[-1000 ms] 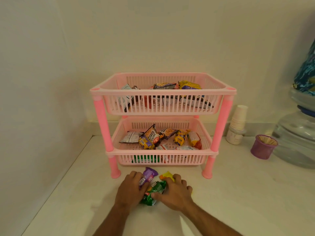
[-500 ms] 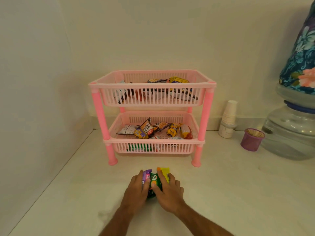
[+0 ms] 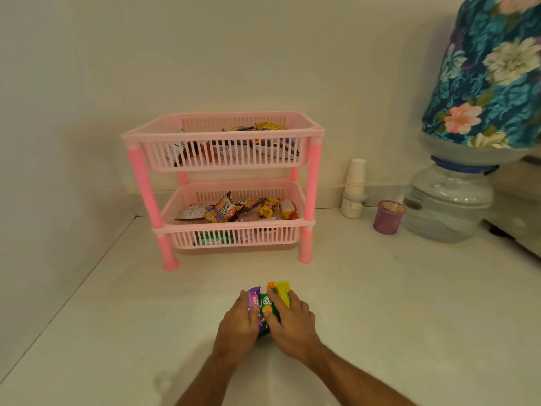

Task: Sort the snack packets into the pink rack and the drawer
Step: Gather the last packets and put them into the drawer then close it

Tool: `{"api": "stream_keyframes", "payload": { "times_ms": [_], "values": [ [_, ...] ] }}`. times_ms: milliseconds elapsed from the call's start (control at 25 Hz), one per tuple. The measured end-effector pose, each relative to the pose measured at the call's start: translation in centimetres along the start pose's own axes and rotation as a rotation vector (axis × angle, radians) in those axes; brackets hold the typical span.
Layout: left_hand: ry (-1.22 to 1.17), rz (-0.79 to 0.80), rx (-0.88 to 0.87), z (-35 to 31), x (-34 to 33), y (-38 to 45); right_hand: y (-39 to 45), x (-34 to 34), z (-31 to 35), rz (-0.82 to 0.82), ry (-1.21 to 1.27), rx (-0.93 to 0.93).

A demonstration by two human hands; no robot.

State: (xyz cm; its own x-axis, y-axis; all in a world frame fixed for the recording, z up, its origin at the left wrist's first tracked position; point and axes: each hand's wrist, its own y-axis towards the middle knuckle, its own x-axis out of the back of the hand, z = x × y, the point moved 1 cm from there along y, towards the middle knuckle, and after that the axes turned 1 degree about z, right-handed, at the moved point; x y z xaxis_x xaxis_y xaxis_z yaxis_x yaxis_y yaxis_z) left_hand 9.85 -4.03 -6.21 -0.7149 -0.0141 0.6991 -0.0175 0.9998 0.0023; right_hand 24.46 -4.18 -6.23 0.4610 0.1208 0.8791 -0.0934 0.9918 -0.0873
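Both hands down on the white counter [image 3: 380,303], pressed around a small bunch of snack packets. Left hand [image 3: 238,323] curled over the purple packet [image 3: 253,297]. Right hand [image 3: 289,320] gripping the green packet [image 3: 265,306] and the yellow packet [image 3: 283,290]. Packet bottoms hidden under fingers. Beyond the fingertips, well apart: pink rack [image 3: 222,133], both trays holding packets half hidden by slats.
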Motion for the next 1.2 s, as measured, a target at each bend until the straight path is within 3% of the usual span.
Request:
{"api": "stream_keyframes", "payload": {
  "times_ms": [560,920,1200],
  "values": [
    [0.11,0.092,-0.17,-13.4,-11.5,-6.2,-8.6,7.3,-16.2,-0.085,-0.013,-0.094],
    [0.223,0.001,-0.11,-22.9,-20.8,-8.5,-10.3,13.1,-28.1,-0.033,-0.028,-0.033],
    [0.271,-0.03,-0.109,-25.4,-23.7,-8.8,-11.3,15.3,-31.3,-0.026,-0.066,0.013]
  ]
}}
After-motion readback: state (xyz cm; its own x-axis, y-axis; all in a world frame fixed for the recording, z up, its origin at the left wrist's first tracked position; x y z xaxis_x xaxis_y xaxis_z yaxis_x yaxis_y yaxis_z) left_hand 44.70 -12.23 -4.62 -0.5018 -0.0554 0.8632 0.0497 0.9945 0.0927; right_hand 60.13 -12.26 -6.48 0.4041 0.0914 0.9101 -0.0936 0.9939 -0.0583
